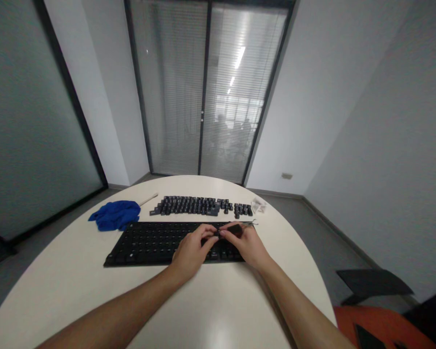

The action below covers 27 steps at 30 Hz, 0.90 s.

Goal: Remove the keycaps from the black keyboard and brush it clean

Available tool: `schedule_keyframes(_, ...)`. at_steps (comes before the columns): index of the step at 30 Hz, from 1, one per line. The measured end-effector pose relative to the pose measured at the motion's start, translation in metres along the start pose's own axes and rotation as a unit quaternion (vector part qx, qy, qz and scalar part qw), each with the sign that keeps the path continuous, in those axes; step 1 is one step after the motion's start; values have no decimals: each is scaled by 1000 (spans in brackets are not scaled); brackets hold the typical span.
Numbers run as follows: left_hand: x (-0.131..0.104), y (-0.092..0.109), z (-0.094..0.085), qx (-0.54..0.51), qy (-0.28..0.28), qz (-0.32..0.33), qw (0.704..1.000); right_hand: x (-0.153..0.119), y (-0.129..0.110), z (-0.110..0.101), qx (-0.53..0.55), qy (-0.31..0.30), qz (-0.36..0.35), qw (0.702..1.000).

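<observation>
A black keyboard base (148, 242) lies on the round white table, its keycaps largely off. Over its right part, my left hand (196, 247) and my right hand (245, 242) meet, fingertips pinched around a small black keycap (216, 233). A dark-handled tool (235, 230) with a thin wire end is also held in my right hand, pointing to the right. Behind the base, loose black keycaps (191, 205) are laid out in rows, with smaller groups to their right.
A crumpled blue cloth (118, 214) lies at the left, beside a pale brush (148, 198). Something clear and whitish (258, 205) is at the back right of the table (210, 300). An orange chair (381, 325) stands at the lower right.
</observation>
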State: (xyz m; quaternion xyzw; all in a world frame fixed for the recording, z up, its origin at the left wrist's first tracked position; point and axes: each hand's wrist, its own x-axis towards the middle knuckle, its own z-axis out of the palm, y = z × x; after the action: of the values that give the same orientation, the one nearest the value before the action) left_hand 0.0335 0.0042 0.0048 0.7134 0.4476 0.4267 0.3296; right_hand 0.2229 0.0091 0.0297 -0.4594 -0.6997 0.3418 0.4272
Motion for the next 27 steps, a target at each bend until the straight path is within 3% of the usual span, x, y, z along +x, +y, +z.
schedule_keyframes(14,-5,5,-1,77,13,22,997,2,2,6,21,24,9,999)
schedule_keyframes(22,-5,5,-1,81,17,36,996,0,1,5,34,-4,15,999)
schedule_keyframes(27,-6,5,0,90,24,38,995,0,2,6,108,-7,48,993)
